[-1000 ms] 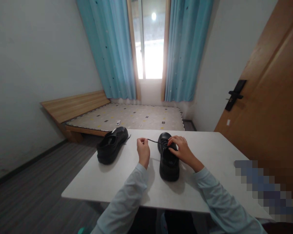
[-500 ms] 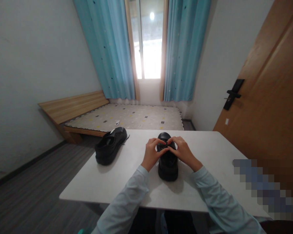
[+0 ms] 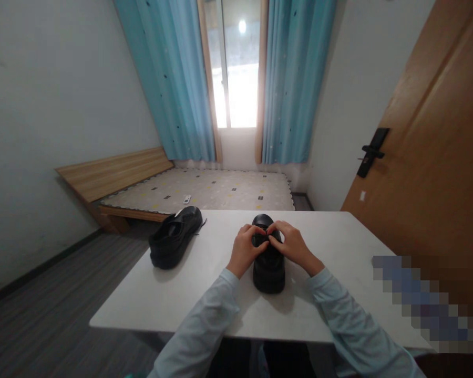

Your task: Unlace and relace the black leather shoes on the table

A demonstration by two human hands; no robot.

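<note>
A black shoe [image 3: 268, 277] stands on the white table [image 3: 216, 299], its heel toward me and its toe pointing away. Over its lacing, my left hand [image 3: 245, 248] pinches a black shoelace between thumb and fingers. My right hand [image 3: 294, 245] pinches at the same spot from the other side, and the fingertips of both hands almost meet. The fingers cover most of the lace, so its exact shape is hidden. To the left, a second black shoe [image 3: 169, 244] rests on the table with a loose lace end sticking out at its right side.
Behind the table is a bed [image 3: 220, 181] with a small white object [image 3: 187, 199] on it. A blurred-out bluish object [image 3: 421, 302] lies along the table's right edge, near the wooden door [image 3: 425, 157]. Blue curtains [image 3: 181, 79] flank the window.
The view has shifted slightly to the right. Both hands stay pinched over the shoe's lacing, with only a tiny movement of the fingers. Both shoes remain in place.
</note>
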